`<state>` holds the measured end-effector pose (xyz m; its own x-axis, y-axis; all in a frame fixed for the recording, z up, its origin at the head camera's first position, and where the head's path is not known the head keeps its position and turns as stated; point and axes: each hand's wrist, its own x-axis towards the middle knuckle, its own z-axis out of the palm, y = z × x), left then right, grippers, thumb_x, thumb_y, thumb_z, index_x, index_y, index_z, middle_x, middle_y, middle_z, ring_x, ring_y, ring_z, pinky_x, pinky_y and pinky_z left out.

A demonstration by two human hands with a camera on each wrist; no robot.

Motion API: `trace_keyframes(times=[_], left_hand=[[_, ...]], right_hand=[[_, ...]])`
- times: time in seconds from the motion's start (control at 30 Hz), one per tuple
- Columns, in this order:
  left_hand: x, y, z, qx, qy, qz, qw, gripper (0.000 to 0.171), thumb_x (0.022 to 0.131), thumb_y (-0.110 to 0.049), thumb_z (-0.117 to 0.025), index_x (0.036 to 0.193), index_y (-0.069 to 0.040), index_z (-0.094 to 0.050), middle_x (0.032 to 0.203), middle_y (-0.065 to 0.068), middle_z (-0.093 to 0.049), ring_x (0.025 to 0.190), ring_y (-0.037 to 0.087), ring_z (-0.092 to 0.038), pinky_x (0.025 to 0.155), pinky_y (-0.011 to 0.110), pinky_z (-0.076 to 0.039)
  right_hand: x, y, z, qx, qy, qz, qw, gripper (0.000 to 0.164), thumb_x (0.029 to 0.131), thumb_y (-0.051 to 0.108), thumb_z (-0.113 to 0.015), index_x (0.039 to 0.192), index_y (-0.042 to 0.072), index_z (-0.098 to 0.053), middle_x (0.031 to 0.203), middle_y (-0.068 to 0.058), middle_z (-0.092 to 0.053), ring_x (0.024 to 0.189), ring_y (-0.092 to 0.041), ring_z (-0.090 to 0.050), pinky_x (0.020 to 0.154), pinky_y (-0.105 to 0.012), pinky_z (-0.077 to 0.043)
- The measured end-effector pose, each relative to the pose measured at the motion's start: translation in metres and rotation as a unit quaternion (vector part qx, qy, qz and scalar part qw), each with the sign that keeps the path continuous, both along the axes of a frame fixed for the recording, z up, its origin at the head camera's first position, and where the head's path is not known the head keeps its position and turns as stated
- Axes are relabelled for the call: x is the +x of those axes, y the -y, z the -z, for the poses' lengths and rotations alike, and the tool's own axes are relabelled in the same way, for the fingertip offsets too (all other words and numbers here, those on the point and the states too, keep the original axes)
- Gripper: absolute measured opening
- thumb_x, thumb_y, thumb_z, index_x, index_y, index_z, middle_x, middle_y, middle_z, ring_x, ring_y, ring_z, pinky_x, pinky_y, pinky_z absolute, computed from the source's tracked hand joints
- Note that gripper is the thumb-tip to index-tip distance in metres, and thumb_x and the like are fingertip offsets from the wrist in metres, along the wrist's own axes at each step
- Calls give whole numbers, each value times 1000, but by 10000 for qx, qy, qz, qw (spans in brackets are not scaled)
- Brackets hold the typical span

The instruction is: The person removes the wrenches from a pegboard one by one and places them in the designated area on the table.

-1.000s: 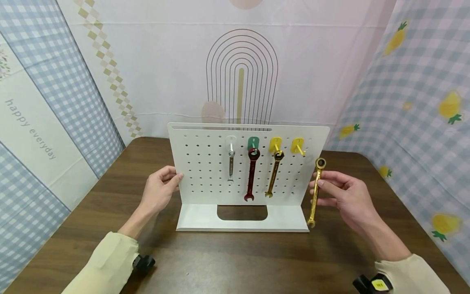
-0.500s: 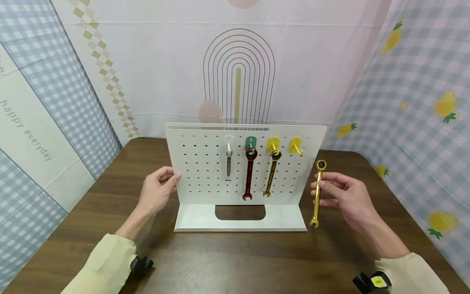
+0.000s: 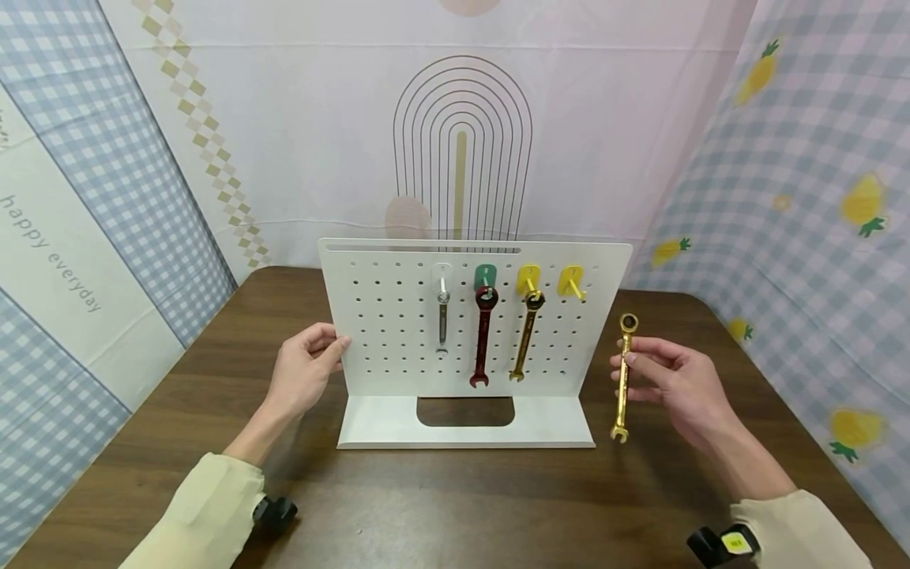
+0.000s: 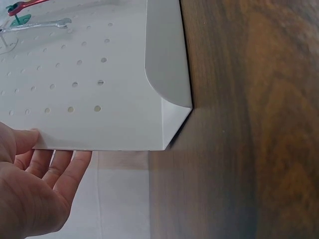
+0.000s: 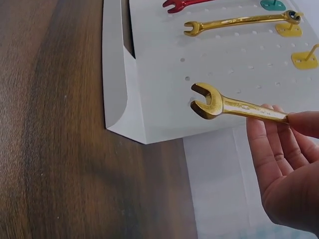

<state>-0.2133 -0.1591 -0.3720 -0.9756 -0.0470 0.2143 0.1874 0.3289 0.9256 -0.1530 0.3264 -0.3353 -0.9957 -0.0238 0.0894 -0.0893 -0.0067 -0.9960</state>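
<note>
A white pegboard stand (image 3: 391,419) stands upright on the table. My left hand (image 3: 304,370) pinches its left edge, thumb on the front face and fingers behind, as the left wrist view also shows. Off the right edge of the board, my right hand (image 3: 678,387) holds a gold ratchet wrench (image 3: 622,387) between thumb and fingers, ring end up and open end down. From the board's hooks hang a small silver wrench (image 3: 443,322), a red wrench (image 3: 482,340) and another gold wrench (image 5: 239,22). The rightmost yellow hook (image 3: 571,281) bears nothing.
The brown wooden table (image 3: 426,506) runs under the stand and both arms. A patterned white cloth (image 3: 313,134) hangs behind, with checked cloths at both sides. A cut-out (image 3: 465,411) opens in the stand's base.
My right hand has moved slightly to the right with the gold wrench, widening its gap from the board. The left hand keeps its hold on the edge. The head view has shifted slightly.
</note>
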Motion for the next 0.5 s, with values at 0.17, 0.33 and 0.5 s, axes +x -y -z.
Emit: trace_keyframes(times=[0.17, 0.33, 0.5], left_hand=[[0, 0, 0, 9, 3, -6, 10000, 18, 104, -11, -68, 109, 6, -69, 91, 7, -73, 78, 3, -66, 73, 22, -64], [0, 0, 0, 5, 14, -17, 10000, 18, 104, -11, -68, 110, 6, -69, 90, 6, -72, 78, 3, -66, 73, 22, -64], [0, 0, 0, 28, 28, -20, 10000, 19, 104, -12, -68, 110, 6, -69, 90, 5, -72, 77, 3, -66, 73, 21, -63]], right_hand=[[-1, -5, 3, 129, 57, 102, 9998, 16, 103, 7, -70, 110, 20, -76, 97, 2, -82, 85, -14, -79, 70, -33, -68], [-3, -10, 7, 93, 53, 124, 9999, 17, 103, 7, -69, 109, 20, -77, 97, 2, -82, 86, -13, -78, 70, -32, -68], [-4, -14, 9, 67, 115, 144, 9998, 17, 102, 8, -70, 110, 20, -77, 97, 2, -82, 87, -14, -78, 70, -31, -67]])
